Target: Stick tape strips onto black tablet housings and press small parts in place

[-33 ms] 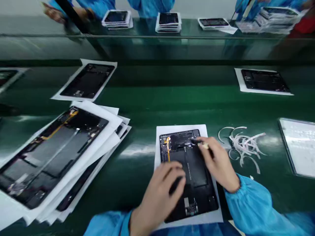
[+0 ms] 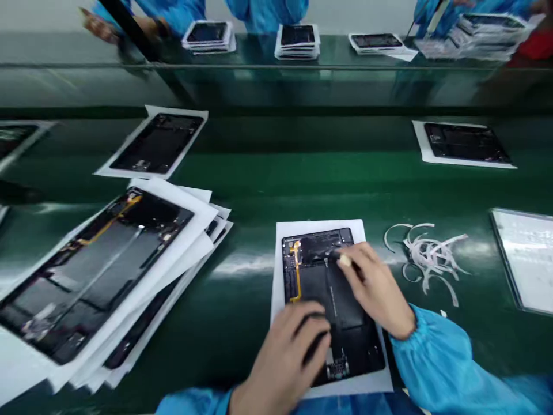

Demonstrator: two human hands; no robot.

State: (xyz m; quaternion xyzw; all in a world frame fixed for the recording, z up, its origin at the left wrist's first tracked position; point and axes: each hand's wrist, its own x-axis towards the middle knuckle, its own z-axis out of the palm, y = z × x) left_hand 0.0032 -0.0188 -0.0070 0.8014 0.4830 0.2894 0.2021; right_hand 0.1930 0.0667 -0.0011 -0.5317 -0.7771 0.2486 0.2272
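Observation:
An opened black tablet housing [image 2: 348, 305] lies on a white paper sheet [image 2: 279, 276] in front of me. A yellow flex cable [image 2: 298, 276] runs down its upper left side. My right hand [image 2: 378, 288] is closed in a pinch at the upper right of the housing, on a small dark piece [image 2: 334, 254] too blurred to name exactly. Something pale shows at the fingertips. Over the lower left of the housing is my left hand [image 2: 289, 357], its bent fingers apart and blurred, with nothing seen in them. Whether it touches the housing I cannot tell.
Left of me is a stack of tablet housings [image 2: 108, 271] interleaved with paper. Curled white strips [image 2: 432, 256] lie to the right, beside a clear-edged white panel [image 2: 525, 259]. Single housings [image 2: 159, 141] [image 2: 466, 142] rest farther back. People in blue sleeves [image 2: 184, 17] are behind a ledge holding stacks.
My left hand has moved slightly toward me and to the right. My right hand has shifted a little left and down over the housing with the small dark piece.

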